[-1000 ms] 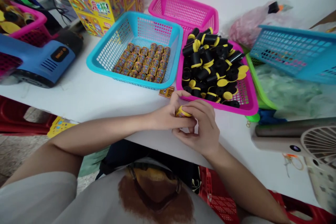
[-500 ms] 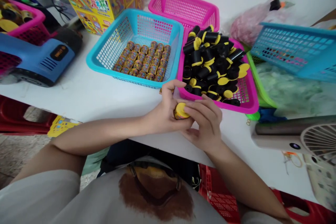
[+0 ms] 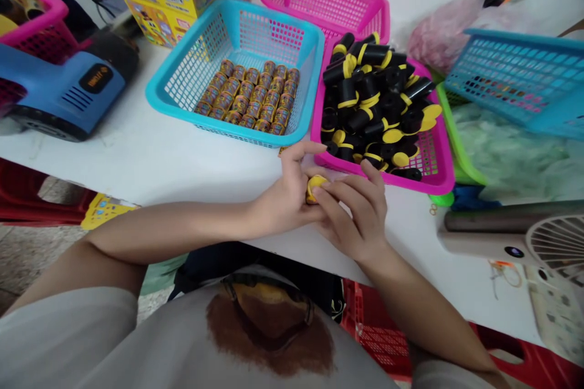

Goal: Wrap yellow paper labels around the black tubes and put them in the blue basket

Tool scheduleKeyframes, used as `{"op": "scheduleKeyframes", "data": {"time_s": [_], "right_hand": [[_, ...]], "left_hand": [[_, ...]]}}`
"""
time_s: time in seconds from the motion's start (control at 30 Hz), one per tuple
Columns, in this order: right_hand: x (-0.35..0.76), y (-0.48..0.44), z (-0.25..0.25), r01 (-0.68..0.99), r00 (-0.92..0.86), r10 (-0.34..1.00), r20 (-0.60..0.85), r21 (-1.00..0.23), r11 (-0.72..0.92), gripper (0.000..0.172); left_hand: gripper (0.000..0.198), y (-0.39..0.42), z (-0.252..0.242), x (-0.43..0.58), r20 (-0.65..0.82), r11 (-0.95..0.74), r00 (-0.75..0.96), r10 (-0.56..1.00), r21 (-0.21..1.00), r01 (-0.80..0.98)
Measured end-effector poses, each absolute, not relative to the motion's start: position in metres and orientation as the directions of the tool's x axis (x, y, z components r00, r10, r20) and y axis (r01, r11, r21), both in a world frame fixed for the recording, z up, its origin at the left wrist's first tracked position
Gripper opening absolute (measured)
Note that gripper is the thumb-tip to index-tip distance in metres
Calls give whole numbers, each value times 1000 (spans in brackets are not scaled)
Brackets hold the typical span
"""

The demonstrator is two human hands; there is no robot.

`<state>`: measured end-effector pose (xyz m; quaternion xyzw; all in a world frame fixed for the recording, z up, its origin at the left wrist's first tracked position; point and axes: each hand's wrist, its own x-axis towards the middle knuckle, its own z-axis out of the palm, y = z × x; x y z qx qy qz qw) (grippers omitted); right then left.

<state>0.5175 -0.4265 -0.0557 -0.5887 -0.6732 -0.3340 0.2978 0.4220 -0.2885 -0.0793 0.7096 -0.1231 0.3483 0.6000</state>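
- small round container (image 3: 311,189), single: above the white table (image 3: 137,158), near its front edge, between both hands
- left hand (image 3: 285,199): curled around the container, gripping from the left; one finger extended toward the pink basket (image 3: 443,182)
- right hand (image 3: 358,209): fingertips against the yellow top, from the right (pinch or mere contact, cannot tell)
- nearer hand: neither, both touching
- yellow top (image 3: 316,181): facing up, toward the wearer; long axis mostly hidden behind fingers
- beyond: printed tubs (image 3: 244,103) in blue basket (image 3: 316,76)
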Motion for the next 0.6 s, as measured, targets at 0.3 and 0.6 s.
{"op": "scheduleKeyframes", "data": {"time_s": [0.3, 0.6], "right_hand": [[525, -433, -52, 949, -214, 620, 755, 10, 315, 33], [542, -423, -58, 986, -117, 584, 803, 24, 165, 58]], "left_hand": [[66, -269, -65, 422, 450, 72, 891, -61, 892, -446], [37, -253, -34, 417, 515, -487, 852, 96, 771, -411]]}}
